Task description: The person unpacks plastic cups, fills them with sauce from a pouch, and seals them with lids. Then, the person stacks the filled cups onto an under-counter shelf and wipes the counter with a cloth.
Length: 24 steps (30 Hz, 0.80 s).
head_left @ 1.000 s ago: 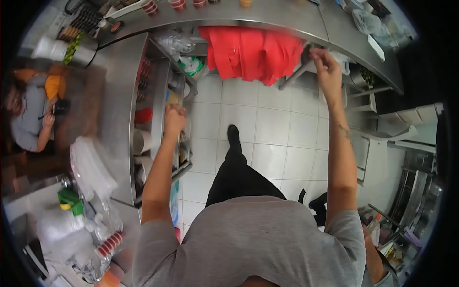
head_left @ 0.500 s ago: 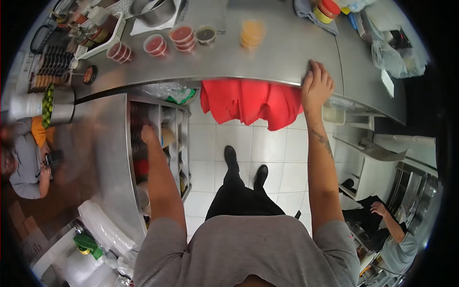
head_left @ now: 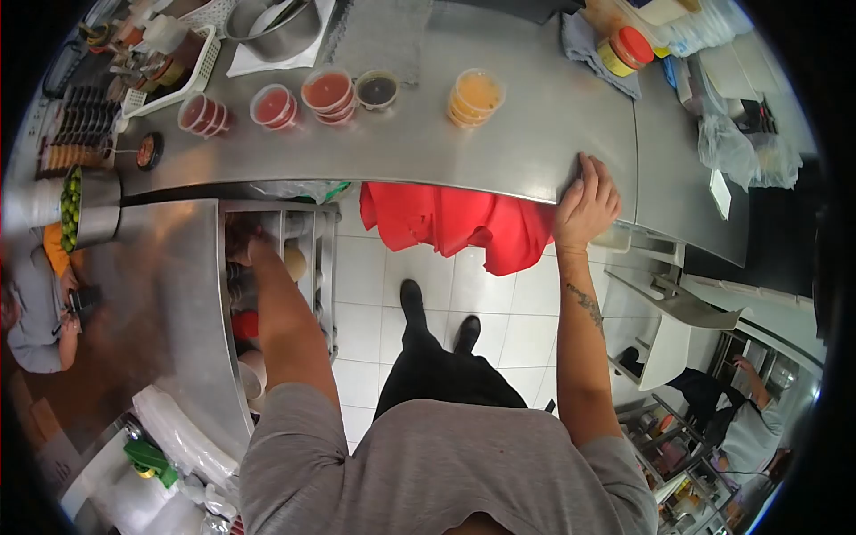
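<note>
My left hand (head_left: 255,247) reaches into the open metal shelf unit (head_left: 327,267) under the left counter. Its fingers are lost in shadow among dark items, so what it touches is unclear. My right hand (head_left: 588,207) rests on the front edge of the steel counter (head_left: 535,165), fingers extended and holding nothing. On that counter stand stacked clear cups of orange sauce (head_left: 477,96), stacked cups of red sauce (head_left: 328,93) and a cup of dark sauce (head_left: 377,91). Below the edge, between my arms, hangs red cloth (head_left: 446,221).
A metal pot (head_left: 276,36) and a white basket (head_left: 192,80) of bottles sit at the back left. Limes (head_left: 71,209) fill a pot beside a seated person (head_left: 36,312). Another person (head_left: 749,437) is at the right, near a white chair (head_left: 660,343). A red-lidded jar (head_left: 626,51) stands back right.
My left hand has gone deeper into the shelf unit. My right hand stays on the counter edge. The whole view has shifted slightly, and the person at the right has changed posture.
</note>
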{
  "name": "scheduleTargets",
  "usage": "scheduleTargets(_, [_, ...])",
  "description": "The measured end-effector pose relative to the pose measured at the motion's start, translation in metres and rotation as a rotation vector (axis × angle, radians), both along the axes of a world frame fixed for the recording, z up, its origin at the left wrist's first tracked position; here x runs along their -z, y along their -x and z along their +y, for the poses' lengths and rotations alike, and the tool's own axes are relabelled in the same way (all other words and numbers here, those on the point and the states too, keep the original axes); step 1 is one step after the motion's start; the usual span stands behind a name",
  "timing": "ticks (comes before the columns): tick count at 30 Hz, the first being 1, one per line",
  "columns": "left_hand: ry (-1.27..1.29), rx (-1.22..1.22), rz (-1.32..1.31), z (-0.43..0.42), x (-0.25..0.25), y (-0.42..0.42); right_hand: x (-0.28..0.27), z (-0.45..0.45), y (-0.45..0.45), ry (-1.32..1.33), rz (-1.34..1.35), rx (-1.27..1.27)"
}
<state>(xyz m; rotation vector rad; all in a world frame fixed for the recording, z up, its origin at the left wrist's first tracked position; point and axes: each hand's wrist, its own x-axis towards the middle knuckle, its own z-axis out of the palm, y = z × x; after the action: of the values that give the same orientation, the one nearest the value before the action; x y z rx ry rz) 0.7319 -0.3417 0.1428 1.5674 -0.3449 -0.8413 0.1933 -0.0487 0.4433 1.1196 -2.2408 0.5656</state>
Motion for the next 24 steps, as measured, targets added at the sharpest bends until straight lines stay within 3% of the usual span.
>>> scheduleTargets(1, [0.029,0.03,-0.047,-0.007,0.03,-0.017,0.0,0.0,0.001,0.0,0.007,0.001])
scheduleTargets(3, [0.456,-0.156,0.655,0.003,0.02,-0.012,0.001,0.0,0.0,-0.001,0.015,0.002])
scheduleTargets(7, [0.001,-0.209,0.197,0.027,-0.066,0.049,0.003,0.001,0.001,0.008,0.023,-0.01])
scheduleTargets(11, [-0.187,-0.248,0.069,0.041,-0.107,0.08,0.004,0.001,0.003,0.02,0.01,-0.021])
scheduleTargets(19, [-0.371,-0.074,-0.303,0.057,-0.111,0.096,0.005,0.002,0.0,0.045,-0.028,-0.014])
scheduleTargets(24, [-0.305,0.105,-0.212,0.053,-0.116,0.105,0.007,0.003,0.002,0.047,-0.02,-0.019])
